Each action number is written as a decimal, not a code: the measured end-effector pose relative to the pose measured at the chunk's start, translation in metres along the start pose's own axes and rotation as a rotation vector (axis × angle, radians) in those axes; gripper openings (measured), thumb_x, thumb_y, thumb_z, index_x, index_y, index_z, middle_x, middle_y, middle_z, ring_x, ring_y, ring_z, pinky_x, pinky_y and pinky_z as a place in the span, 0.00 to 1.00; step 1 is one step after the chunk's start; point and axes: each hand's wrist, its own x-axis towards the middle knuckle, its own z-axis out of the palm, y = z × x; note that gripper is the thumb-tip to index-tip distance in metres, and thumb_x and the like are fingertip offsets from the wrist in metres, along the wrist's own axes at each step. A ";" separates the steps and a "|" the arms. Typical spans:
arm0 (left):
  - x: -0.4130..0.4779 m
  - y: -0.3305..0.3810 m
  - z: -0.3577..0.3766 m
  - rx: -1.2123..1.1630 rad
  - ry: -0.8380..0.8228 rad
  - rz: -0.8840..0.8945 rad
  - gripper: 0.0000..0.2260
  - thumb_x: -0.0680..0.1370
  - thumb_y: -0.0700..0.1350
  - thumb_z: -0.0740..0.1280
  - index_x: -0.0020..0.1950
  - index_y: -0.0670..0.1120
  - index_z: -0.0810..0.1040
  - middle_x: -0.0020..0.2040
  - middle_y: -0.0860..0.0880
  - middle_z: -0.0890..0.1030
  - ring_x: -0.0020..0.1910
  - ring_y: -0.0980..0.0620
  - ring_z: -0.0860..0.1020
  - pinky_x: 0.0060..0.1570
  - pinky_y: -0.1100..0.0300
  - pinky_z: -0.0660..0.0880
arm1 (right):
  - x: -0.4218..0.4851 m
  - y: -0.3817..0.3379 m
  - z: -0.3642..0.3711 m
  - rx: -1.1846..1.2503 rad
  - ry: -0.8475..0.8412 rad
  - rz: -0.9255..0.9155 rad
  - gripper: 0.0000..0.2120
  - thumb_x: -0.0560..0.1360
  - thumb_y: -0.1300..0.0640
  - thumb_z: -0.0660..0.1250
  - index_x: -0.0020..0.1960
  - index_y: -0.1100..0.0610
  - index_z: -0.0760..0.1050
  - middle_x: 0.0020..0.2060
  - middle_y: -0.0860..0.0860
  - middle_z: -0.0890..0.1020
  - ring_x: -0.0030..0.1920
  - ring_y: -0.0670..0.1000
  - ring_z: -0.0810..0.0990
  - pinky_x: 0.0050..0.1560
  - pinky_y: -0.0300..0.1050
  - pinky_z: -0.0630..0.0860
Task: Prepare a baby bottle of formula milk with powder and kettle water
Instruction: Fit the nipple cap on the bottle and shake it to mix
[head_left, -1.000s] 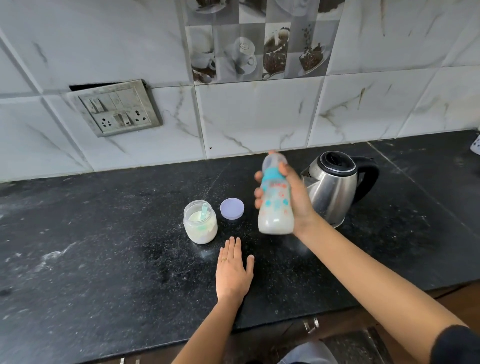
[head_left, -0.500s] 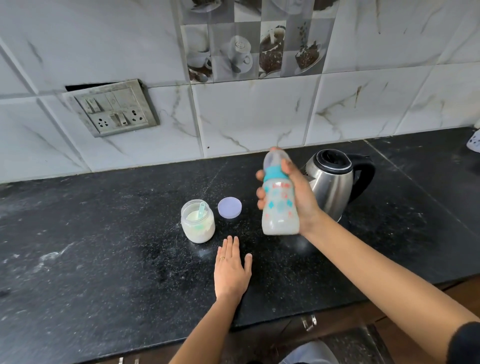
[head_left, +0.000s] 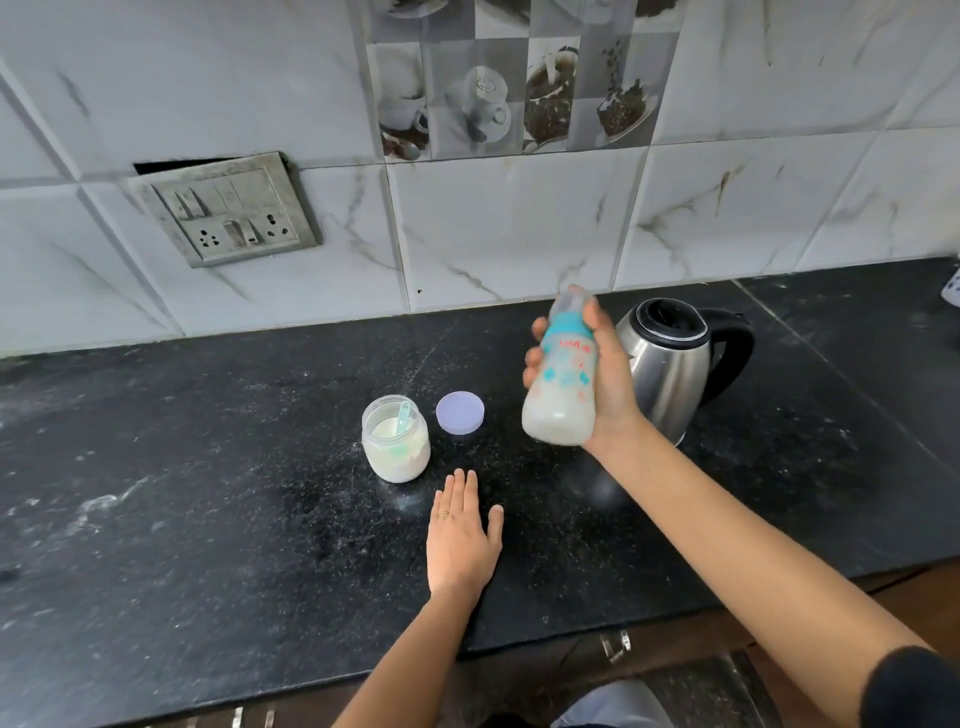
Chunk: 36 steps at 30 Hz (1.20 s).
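Kitchen corner: black speckled stone countertop (head_left: 208, 467), matte and dusted with pale specks, below a wall of glossy white marble-veined tiles (head_left: 519, 234). On the wall, a grey rectangular switch-and-socket plate (head_left: 228, 210) at left and a band of tiles printed with coffee cups (head_left: 519, 88) at top. Towards the back right of the counter, a rounded stainless-steel electric kettle (head_left: 670, 374) with black handle and rim.

Left of centre, a small clear round jar (head_left: 396, 439), open, partly full of off-white formula powder, with a pale blue plastic scoop (head_left: 402, 418) standing in it. Just beside it on the right, a flat round lilac lid (head_left: 460, 412), apart from the jar.

Right arm stretched forward from the lower right, dark sleeve (head_left: 914, 686) at the frame edge. Right hand (head_left: 608, 379) raised in front of the kettle, gripping a clear plastic baby bottle (head_left: 563, 384): teal collar, clear cap, red and teal print, cloudy white liquid inside. Bottle nearly upright, held clear of the counter. Fingers curled round its left side, thumb up by the collar.

Left arm reaching up from the bottom edge. Left hand (head_left: 460, 540) palm down, flat on the counter, near the jar and lid, touching neither. Fingers straight and close together, thumb spread to the right, thin ring (head_left: 443, 514) on one finger, nothing held.
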 end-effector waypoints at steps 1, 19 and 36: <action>0.000 0.000 0.000 0.001 -0.002 -0.001 0.36 0.74 0.62 0.36 0.78 0.45 0.51 0.78 0.48 0.53 0.77 0.53 0.49 0.70 0.62 0.36 | 0.003 -0.004 0.001 0.037 0.037 -0.006 0.22 0.54 0.47 0.81 0.41 0.58 0.81 0.37 0.51 0.79 0.29 0.50 0.79 0.31 0.42 0.78; 0.001 -0.001 0.002 0.009 -0.004 -0.004 0.36 0.74 0.62 0.35 0.78 0.45 0.51 0.78 0.48 0.53 0.77 0.53 0.49 0.70 0.62 0.36 | 0.007 0.002 0.006 -0.069 0.002 0.062 0.21 0.64 0.46 0.74 0.50 0.58 0.77 0.38 0.53 0.80 0.30 0.52 0.79 0.31 0.43 0.78; 0.001 -0.002 0.003 0.007 -0.004 -0.004 0.34 0.76 0.62 0.38 0.78 0.46 0.51 0.78 0.48 0.52 0.77 0.53 0.48 0.71 0.61 0.37 | -0.002 0.007 0.004 0.014 -0.052 0.060 0.20 0.57 0.49 0.80 0.44 0.57 0.80 0.39 0.52 0.80 0.30 0.51 0.79 0.31 0.43 0.78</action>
